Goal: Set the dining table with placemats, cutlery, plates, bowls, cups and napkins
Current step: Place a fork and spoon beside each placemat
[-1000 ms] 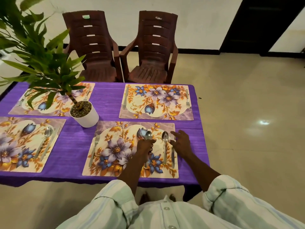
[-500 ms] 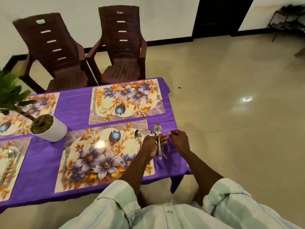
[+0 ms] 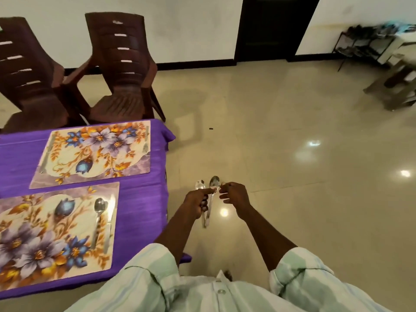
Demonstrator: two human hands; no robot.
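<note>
The left hand [image 3: 198,202] grips the handles of two shiny steel spoons [image 3: 210,194], forefinger stretched across their necks, bowls pointing away from the person. The right hand [image 3: 234,194] sits just beside the spoon bowls, fingers loosely curled and holding nothing; whether a fingertip touches the right-hand bowl cannot be told. Both hands are now out over the glossy beige tiled floor [image 3: 292,154], clear of the table edge, whereas half a second ago they were at the near placemat's right side. On the purple tablecloth [image 3: 144,199] the near floral rectangular placemat [image 3: 45,233] carries one steel spoon [image 3: 98,218] with a steel table knife [image 3: 109,219] just beside it. The far floral placemat [image 3: 94,154] holds a steel fork [image 3: 145,143] at its right margin. The view has swung right since the earlier frame. Two dark brown plastic armchairs [image 3: 119,70] stand behind the table.
</note>
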